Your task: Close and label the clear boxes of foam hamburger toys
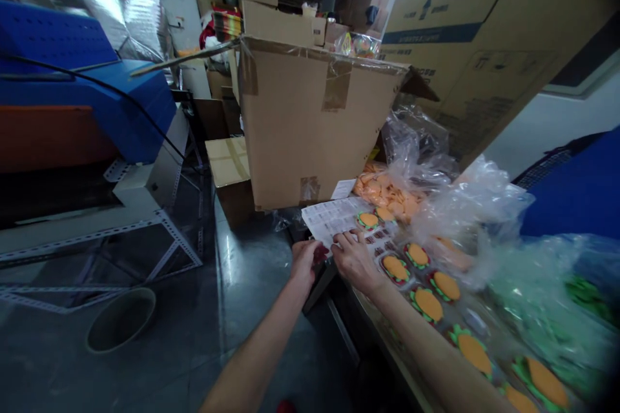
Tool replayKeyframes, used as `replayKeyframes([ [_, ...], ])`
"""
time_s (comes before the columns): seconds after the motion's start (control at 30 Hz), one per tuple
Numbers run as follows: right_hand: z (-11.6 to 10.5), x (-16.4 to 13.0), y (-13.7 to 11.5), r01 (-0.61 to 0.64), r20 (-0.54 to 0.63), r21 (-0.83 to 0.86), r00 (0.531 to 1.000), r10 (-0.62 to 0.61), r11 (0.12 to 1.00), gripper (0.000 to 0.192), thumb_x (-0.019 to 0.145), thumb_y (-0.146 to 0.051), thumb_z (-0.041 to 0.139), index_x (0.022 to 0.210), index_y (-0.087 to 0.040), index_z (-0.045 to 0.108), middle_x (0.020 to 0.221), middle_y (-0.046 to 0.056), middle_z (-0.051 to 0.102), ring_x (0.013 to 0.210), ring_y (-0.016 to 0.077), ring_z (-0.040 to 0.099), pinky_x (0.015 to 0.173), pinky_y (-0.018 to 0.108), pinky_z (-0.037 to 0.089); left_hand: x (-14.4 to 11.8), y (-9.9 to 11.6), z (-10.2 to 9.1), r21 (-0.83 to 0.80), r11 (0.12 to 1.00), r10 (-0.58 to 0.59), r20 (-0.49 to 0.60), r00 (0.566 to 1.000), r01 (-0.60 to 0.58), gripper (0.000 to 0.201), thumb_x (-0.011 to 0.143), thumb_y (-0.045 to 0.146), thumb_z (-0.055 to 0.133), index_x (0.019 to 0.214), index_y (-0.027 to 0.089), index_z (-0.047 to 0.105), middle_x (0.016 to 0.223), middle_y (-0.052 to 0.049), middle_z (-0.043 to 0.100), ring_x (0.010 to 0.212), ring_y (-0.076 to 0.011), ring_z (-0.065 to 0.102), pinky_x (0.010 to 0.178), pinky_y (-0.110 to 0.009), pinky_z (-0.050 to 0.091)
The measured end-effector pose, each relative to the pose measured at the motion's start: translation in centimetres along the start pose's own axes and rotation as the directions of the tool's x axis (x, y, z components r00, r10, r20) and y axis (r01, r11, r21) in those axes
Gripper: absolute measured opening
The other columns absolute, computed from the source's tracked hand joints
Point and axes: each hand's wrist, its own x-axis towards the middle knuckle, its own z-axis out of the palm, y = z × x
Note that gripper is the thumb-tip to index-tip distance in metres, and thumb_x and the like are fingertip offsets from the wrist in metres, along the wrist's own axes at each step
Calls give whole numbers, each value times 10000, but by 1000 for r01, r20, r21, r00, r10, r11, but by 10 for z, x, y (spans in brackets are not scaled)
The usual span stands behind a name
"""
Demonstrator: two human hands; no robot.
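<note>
At the table's near left edge, my left hand (307, 259) is closed, its fingertips pinched near something small and dark red that I cannot make out. My right hand (356, 262) is beside it, fingers curled at the edge of a white printed sheet (322, 216); whatever is between them is hidden. On that sheet lie two toy burgers (368, 220) with orange buns and green leaves, and it shows rows of small dark brown shapes. More toy burgers (426, 304) sit in rows along the table, under and past my right forearm.
A large cardboard box (310, 129) stands behind the sheet. Loose orange pieces (387, 193) and clear plastic bags (465, 213) are piled to its right. A bag of green pieces (557, 303) is at the right. On the floor at left stands a round bucket (121, 319).
</note>
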Motion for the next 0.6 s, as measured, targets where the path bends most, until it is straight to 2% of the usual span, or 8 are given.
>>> replayKeyframes([
  [0.17,-16,-38,-14,-27,-35,36,999,28,999,175,842,-131,443,793,-168,607,906,74,578,887,208,467,897,413,264,-29,-5,-2,-3,998,-60,55,997,61,85,498,206,616,495,130,576,459,-21,585,404,-93,503,446,-211,345],
  [0.27,-28,-71,-21,-175,-101,154,976,191,973,175,830,-121,449,812,-176,614,888,69,591,867,198,492,889,415,283,-49,-9,0,17,998,-68,110,992,67,55,485,178,595,504,130,580,471,-19,596,402,-88,503,433,-200,319],
  [0.33,-39,-95,-25,-334,-141,309,910,390,891,161,817,-130,463,781,-180,612,869,65,594,852,190,513,856,396,322,-67,-12,5,36,997,-68,174,982,62,60,491,181,593,521,129,586,472,-15,596,404,-91,506,428,-198,303],
  [0.43,-63,-134,-28,-516,-60,573,748,661,637,130,808,-179,477,761,-181,598,857,65,596,832,184,542,759,338,402,-102,-18,21,78,996,-73,315,946,51,67,511,179,600,544,121,604,448,-7,574,418,-95,505,435,-199,290],
  [0.53,-94,-172,-31,-610,111,707,596,795,358,122,793,-242,501,849,-181,591,845,50,611,789,174,564,713,312,441,-142,-27,43,128,991,-95,458,884,39,44,524,156,609,540,115,611,435,5,557,429,-84,482,455,-199,291],
  [0.6,-117,-198,-35,-638,181,729,529,829,248,157,762,-248,532,890,-173,585,818,37,616,762,167,571,702,303,450,-170,-35,59,161,987,-100,549,830,12,22,530,141,608,532,119,607,430,20,546,428,-71,455,469,-196,295],
])
